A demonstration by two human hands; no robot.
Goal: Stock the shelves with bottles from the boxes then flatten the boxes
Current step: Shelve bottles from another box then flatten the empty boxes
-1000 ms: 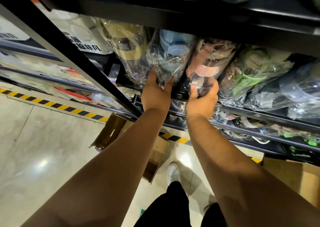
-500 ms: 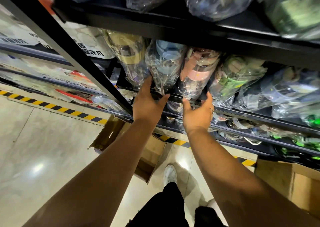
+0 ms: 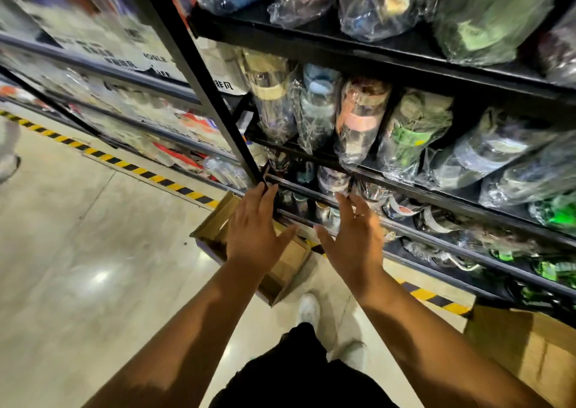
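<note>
Plastic-wrapped bottles stand in a row on the middle black shelf (image 3: 405, 186): a blue-lidded bottle (image 3: 316, 102), a pink-banded bottle (image 3: 358, 120), and a green one (image 3: 408, 136) to its right. My left hand (image 3: 254, 230) and my right hand (image 3: 352, 236) hover below that shelf, fingers spread and straight, holding nothing. An open cardboard box (image 3: 280, 261) lies on the floor under my hands. A second cardboard box (image 3: 536, 351) stands at the lower right.
A black upright post (image 3: 199, 73) runs diagonally down to my left hand. More wrapped bottles fill the top shelf (image 3: 374, 49) and the lower shelves (image 3: 452, 245). Yellow-black tape (image 3: 124, 164) marks the glossy floor along the rack. My white shoes (image 3: 308, 311) are below.
Both hands have let go of the blue-lidded and pink-banded bottles and pulled back down from the shelf. The view has tilted up, showing the top shelf.
</note>
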